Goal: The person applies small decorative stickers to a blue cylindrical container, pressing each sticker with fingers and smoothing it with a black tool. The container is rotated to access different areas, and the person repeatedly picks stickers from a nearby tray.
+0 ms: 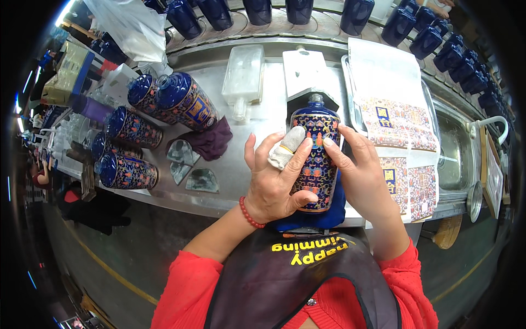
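Note:
A dark blue bottle [319,164] with a dense floral pattern in orange, pink and gold lies in front of me, its neck pointing away. My left hand [279,178] presses it from the left, index fingertip and thumb on the patterned surface. A white covering with a yellow band [285,149] wraps one finger of that hand. From the right, my right hand [364,170] grips the bottle's side, thumb on top and fingers along the edge. Under the bottle's near end shows blue cloth [337,205]. Beyond the neck is a white block-like stand [305,71].
Several finished-looking patterned bottles [189,101] stand at left by a purple cloth [211,140] and dark green scraper-like pieces [201,181]. A clear glass bottle [244,74] lies behind. Printed floral sheets [397,126] cover the right, beside a sink [452,148]. Plain blue bottles [257,11] line a conveyor.

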{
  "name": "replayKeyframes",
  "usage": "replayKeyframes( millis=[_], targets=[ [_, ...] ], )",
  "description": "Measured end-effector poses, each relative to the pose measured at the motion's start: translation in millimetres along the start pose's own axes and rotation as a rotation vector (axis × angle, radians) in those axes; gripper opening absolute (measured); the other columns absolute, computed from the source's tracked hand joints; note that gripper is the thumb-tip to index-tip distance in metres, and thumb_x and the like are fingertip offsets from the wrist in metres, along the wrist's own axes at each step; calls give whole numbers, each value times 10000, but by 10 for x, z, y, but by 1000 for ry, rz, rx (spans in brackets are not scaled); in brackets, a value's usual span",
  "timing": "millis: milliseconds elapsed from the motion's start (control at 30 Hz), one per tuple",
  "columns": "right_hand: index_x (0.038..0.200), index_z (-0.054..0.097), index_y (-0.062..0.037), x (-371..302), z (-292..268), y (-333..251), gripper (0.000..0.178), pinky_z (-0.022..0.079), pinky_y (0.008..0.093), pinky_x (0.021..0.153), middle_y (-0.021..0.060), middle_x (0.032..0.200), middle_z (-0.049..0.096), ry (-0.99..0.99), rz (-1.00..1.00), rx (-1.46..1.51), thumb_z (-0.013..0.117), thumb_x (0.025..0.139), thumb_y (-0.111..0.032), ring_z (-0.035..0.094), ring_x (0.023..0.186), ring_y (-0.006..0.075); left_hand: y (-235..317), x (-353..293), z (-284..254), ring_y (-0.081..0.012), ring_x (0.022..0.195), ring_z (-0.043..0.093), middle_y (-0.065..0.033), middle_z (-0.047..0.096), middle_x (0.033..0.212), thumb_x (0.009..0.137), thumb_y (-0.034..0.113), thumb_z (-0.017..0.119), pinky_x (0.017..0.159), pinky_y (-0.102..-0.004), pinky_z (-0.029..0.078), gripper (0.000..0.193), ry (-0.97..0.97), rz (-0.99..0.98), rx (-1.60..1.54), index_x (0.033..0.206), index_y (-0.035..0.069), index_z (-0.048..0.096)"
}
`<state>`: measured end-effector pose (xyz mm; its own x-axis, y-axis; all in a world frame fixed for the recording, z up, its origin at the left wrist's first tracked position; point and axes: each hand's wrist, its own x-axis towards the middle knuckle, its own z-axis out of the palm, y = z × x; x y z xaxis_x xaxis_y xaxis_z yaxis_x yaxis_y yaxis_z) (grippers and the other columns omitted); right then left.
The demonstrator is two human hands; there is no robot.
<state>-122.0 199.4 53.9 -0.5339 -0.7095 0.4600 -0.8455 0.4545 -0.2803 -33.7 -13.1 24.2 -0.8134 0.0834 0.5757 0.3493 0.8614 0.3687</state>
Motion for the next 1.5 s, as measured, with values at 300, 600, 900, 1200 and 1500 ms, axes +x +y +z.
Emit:
replayKeyframes(
  millis=[300, 600, 900, 1200, 1500],
  targets=[
    [1398, 629, -113, -22, 42, 7, 579, 466, 479, 1047, 224, 1447, 514, 15, 16, 49, 638, 838, 36, 553, 1273, 401, 66, 45, -7, -350, 1344, 372, -156, 590, 1402, 968, 760, 372, 1181, -603, 101, 905, -32, -31, 22, 1463, 26, 563],
    [1401, 625, -109, -32, 42, -2, 573, 471, 483, 1037, 234, 1455, 501, 10, 23, 71, 640, 846, 28, 557, 1266, 408, 159, 36, -24, -381, 1350, 347, -202, 504, 1458, 948, 781, 380, 1175, -617, 99, 984, -72, -73, -9, 1507, -23, 484],
    [1415, 615, -108, -47, 55, -13, 586, 467, 492, 1039, 245, 1463, 487, 4, 33, 69, 640, 844, 26, 553, 1263, 419, 243, 56, -15, -393, 1369, 315, -229, 473, 1475, 936, 800, 371, 1172, -621, 93, 1040, -107, -91, 47, 1525, -55, 430],
    [1419, 612, -101, -53, 46, -25, 594, 466, 487, 1041, 241, 1472, 487, 8, 33, 66, 633, 842, 35, 550, 1266, 414, 392, 45, -73, -401, 1422, 318, -187, 511, 1484, 907, 825, 381, 1135, -703, 70, 1062, -118, -19, 179, 1559, -14, 396],
    [1416, 610, -84, -53, 81, -43, 629, 470, 490, 1039, 247, 1468, 497, 34, 25, 43, 608, 811, 90, 559, 1243, 421, 363, 127, -116, -365, 1404, 392, -128, 639, 1367, 910, 812, 408, 1177, -651, 28, 1055, -141, -23, 202, 1519, -49, 439]
  ],
)
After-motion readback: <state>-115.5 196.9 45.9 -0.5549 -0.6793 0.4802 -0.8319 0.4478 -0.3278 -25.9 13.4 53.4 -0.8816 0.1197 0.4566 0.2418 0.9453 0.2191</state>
